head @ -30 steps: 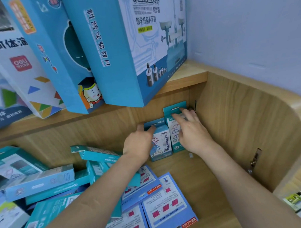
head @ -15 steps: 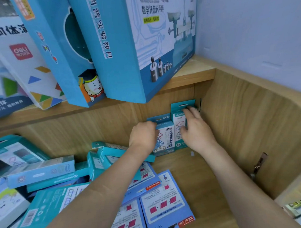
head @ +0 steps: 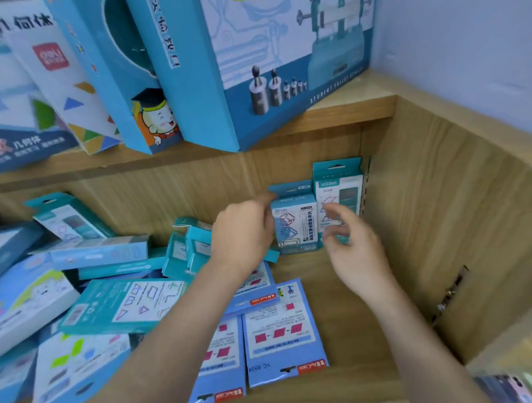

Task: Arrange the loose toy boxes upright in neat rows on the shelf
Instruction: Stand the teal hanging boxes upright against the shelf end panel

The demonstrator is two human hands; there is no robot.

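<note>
**Left hand** [head: 244,232]: lay against the left edge of the short box [head: 294,221], one digit up on its hang tab. Other fingers hidden behind the hand's own back, so grip or mere touch could not be told.

**Right hand** [head: 354,252]: hung loosely curled and blurred, holding nothing. Sat in front of the lower half of the tall box [head: 338,192]; contact not readable.

**Tall box:** stood upright just beyond the right hand, in the back corner, close against the side wall [head: 455,209].

**Short box:** stood upright between the two hands, just beside the tall box on its left, printed face forward. Touching its neighbour or barely apart: could not be told.

**Pile** [head: 103,255]: lay well to the left of the left hand. Teal boxes, flat, tilted and overlapping, none upright.

**Flat packs** [head: 281,330]: lay face up beneath and between the forearms, nearer than either hand, on the shelf [head: 353,319].

**Big boxes** [head: 284,65]: leaned on the board above both hands. Judged outside the loose lot.

**Progress, as judged:** early.
- Done: two boxes set upright side by side, the start of a first row out from the corner.
- Left: the whole pile and the flat packs, far more than the two placed. Row to be carried leftward from the short box, further rows in front.
- Step in hand looked like the squaring of the short box against the tall one.
</note>
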